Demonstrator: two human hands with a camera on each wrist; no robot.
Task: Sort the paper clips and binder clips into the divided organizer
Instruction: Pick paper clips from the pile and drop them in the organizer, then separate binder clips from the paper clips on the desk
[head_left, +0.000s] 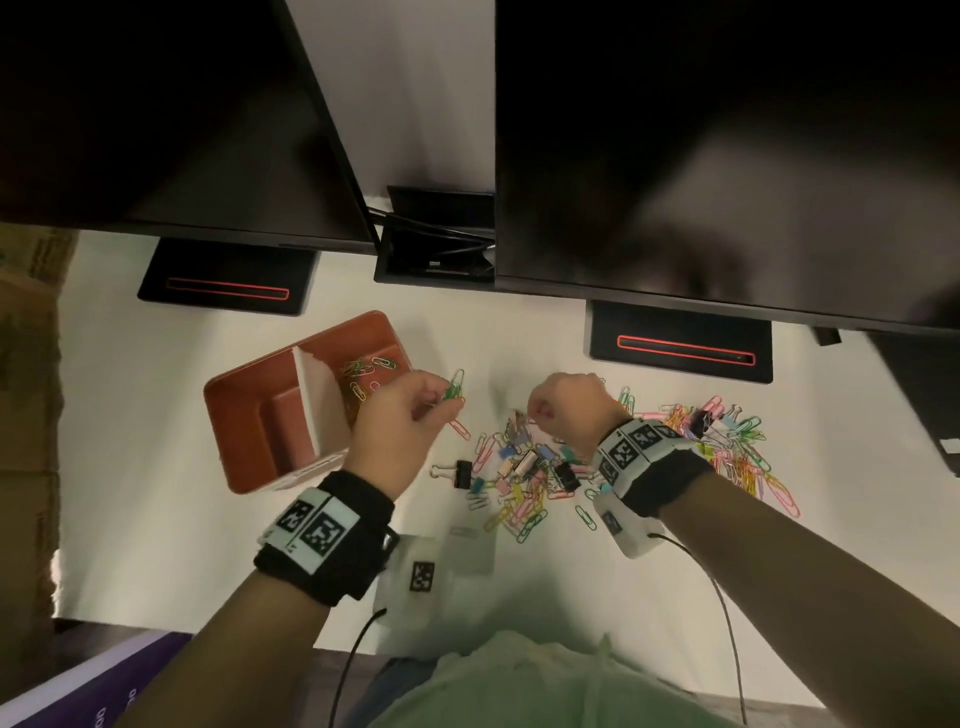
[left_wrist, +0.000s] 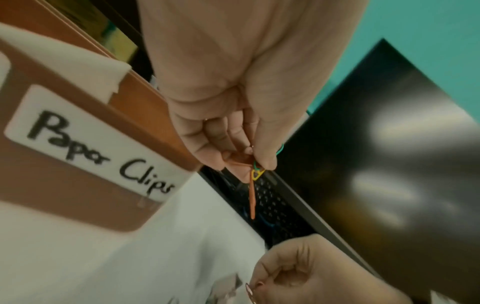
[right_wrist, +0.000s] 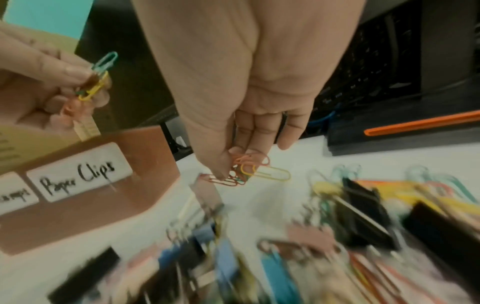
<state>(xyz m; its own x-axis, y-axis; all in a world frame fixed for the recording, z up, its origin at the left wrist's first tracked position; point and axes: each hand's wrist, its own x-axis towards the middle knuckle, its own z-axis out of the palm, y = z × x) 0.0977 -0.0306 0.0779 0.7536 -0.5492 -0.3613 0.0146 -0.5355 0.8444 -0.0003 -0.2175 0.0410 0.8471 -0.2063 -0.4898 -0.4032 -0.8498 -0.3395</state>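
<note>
Two hands hover over the desk (head_left: 156, 493). Left hand (head_left: 400, 421) pinches a few linked paper clips (head_left: 454, 387), green, yellow and orange, between thumb and fingertips; they hang just right of the organizer (head_left: 249, 410) at centre left. Right hand (head_left: 563, 410), fingers curled, holds a small bunch of clips (right_wrist: 246, 168) at its fingertips, above the pile (head_left: 535, 473) of mixed paper and binder clips at centre right. One organizer compartment holds several paper clips; the count is too blurred to tell.
</note>
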